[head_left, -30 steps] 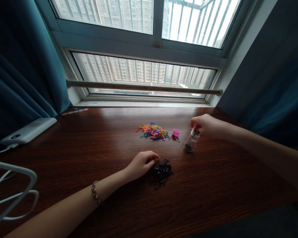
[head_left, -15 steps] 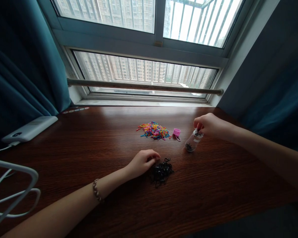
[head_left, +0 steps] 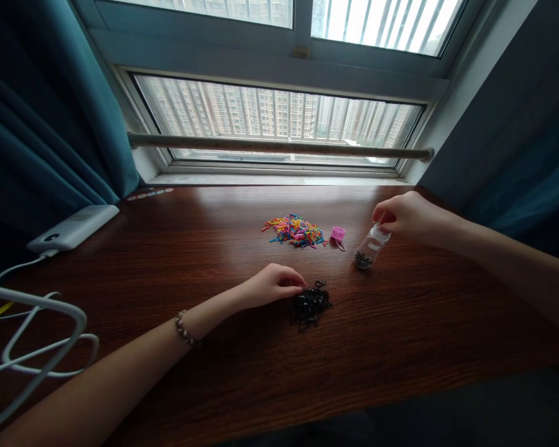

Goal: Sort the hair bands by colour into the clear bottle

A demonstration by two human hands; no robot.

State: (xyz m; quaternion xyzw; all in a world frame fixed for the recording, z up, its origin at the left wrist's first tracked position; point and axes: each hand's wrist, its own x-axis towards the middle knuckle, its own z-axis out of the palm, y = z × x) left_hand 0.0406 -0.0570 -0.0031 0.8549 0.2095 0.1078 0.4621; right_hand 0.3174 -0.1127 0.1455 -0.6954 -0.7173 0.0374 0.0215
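Observation:
My left hand (head_left: 277,285) rests at the upper left edge of a pile of black bands (head_left: 311,305), thumb and fingertips close together; anything between them is too small to make out. My right hand (head_left: 398,217) has its fingers at the mouth of a small clear bottle (head_left: 371,246), which leans to the right on the table. Dark bits lie in the bottom of the bottle. Beyond the black pile is a heap of multicoloured bands (head_left: 298,231). A pink cap with a loop (head_left: 338,234) sits between that heap and the bottle.
The brown wooden table (head_left: 205,248) runs up to a window with a horizontal rail (head_left: 279,145). At the left are a white power bank (head_left: 77,228), looped white cables (head_left: 46,366) and a blue curtain (head_left: 51,105).
The view has tilted down a little, so things appear higher. The dark bits have gone from the bottle's neck, and more lie at its bottom. My left fingertips touch the black pile.

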